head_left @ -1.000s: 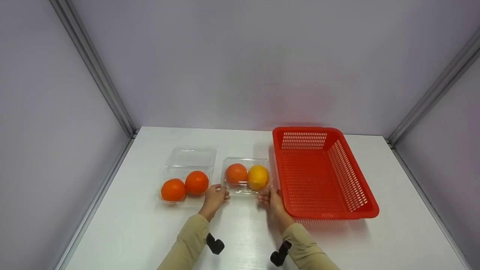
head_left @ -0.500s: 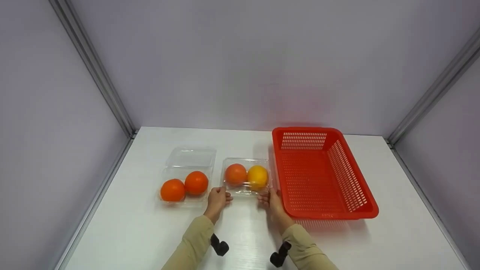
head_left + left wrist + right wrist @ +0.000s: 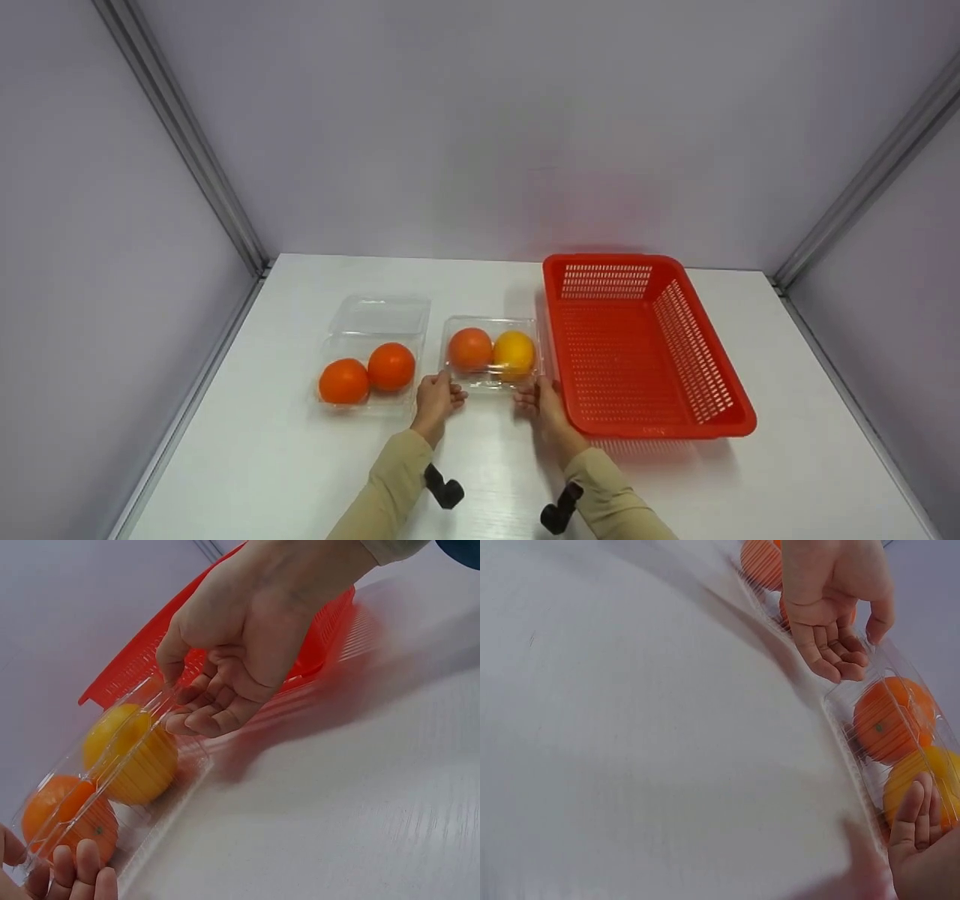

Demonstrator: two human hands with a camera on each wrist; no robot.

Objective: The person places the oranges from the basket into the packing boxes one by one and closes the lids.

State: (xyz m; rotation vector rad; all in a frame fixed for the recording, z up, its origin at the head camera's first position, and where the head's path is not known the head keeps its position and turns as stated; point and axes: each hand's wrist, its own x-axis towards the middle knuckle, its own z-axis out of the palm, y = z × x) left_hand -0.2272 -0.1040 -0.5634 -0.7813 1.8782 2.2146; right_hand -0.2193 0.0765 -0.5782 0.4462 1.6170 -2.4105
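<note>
A clear plastic clamshell box (image 3: pixel 491 385) with its lid down sits mid-table, holding an orange (image 3: pixel 470 349) and a yellow round fruit (image 3: pixel 514 353). At the box's front left corner, my left hand (image 3: pixel 435 401) pinches the rim between thumb and fingers. My right hand (image 3: pixel 550 403) does the same at the front right corner; in the left wrist view, the thumb of this right hand (image 3: pixel 240 637) is above the edge and its curled fingers are below. Both fruits show through the ribbed front wall in the wrist views.
Left of the hands lies a second clear clamshell (image 3: pixel 381 315), lid folded back, with two oranges (image 3: pixel 391 367) in its near half. A red plastic basket (image 3: pixel 652 433) stands close on the right, beside my right hand. Pale walls (image 3: pixel 480 135) enclose the white table (image 3: pixel 247 442).
My left hand has moved slightly right and toward me, onto the middle box's front left corner. The right hand and the box stay nearly in place.
</note>
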